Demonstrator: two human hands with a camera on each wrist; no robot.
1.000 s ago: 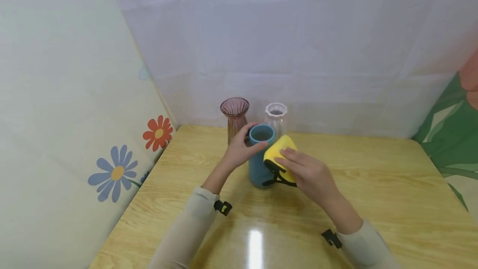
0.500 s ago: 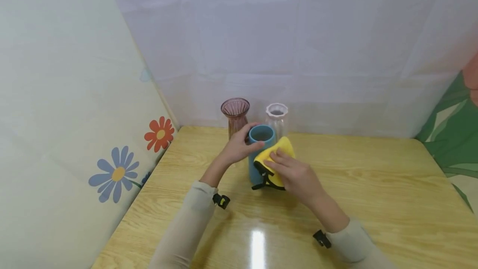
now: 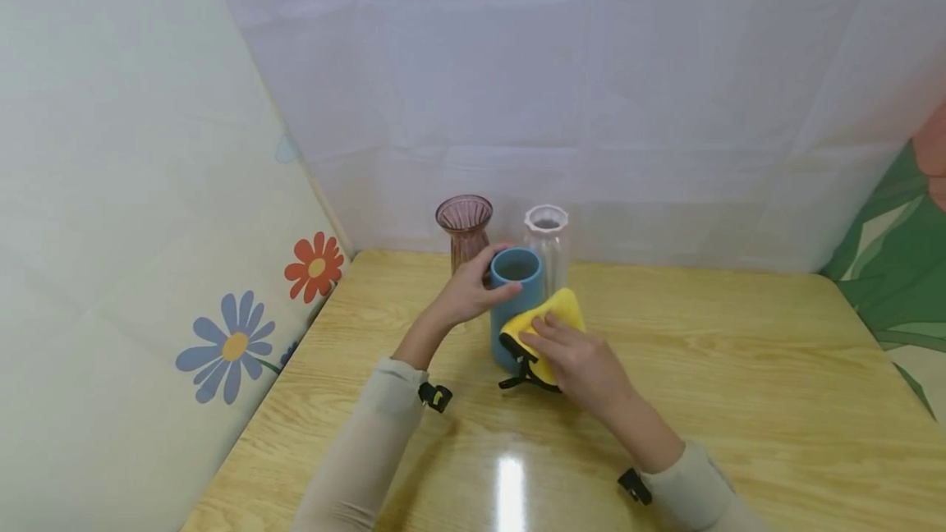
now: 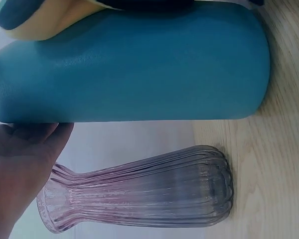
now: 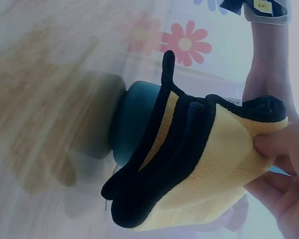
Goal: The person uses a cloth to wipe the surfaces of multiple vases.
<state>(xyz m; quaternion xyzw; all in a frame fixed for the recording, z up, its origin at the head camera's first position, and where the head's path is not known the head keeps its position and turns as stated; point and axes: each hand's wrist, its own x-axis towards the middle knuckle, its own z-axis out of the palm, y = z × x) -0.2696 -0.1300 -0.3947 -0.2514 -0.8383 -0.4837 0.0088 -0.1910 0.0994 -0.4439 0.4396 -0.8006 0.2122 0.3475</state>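
Note:
A blue vase stands upright on the wooden table. My left hand grips it near the rim, thumb across the front and fingers round the far left side. In the left wrist view the smooth blue vase lies sideways across the picture, the left hand at its top end. My right hand holds a folded yellow cloth with black edging against the vase's lower right side. The right wrist view shows fingers pinching the yellow cloth, which covers much of the vase.
Behind the blue vase stand a pinkish-purple ribbed glass vase, at left, and a clear glass vase with a scalloped rim, at right. A white cloth backdrop hangs behind the table. A flowered panel borders the left side.
The right hand has moved the yellow cloth left and downward along the blue vase. The left hand keeps its grip near the rim, and the vase stays almost in place.

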